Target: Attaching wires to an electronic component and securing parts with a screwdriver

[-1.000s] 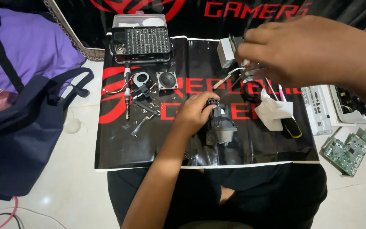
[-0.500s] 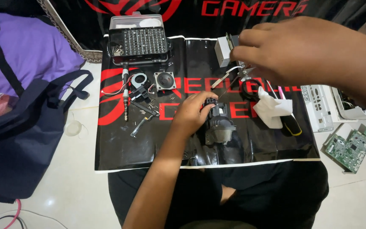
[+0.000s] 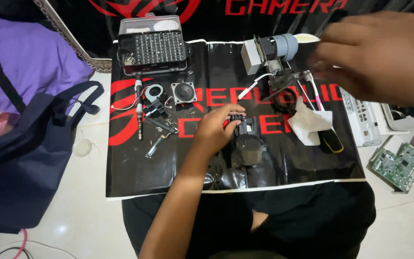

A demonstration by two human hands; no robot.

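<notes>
The left hand has its fingers closed on the black lens block on the black mat, while the blurred right hand hovers with loosely spread, empty fingers above the grey heatsink part.

Your left hand rests on a matt black plastic lens block. Beneath it lies a glossy black mat; nearby, crumpled white tissue paper and a ribbed metal heatsink.
</notes>
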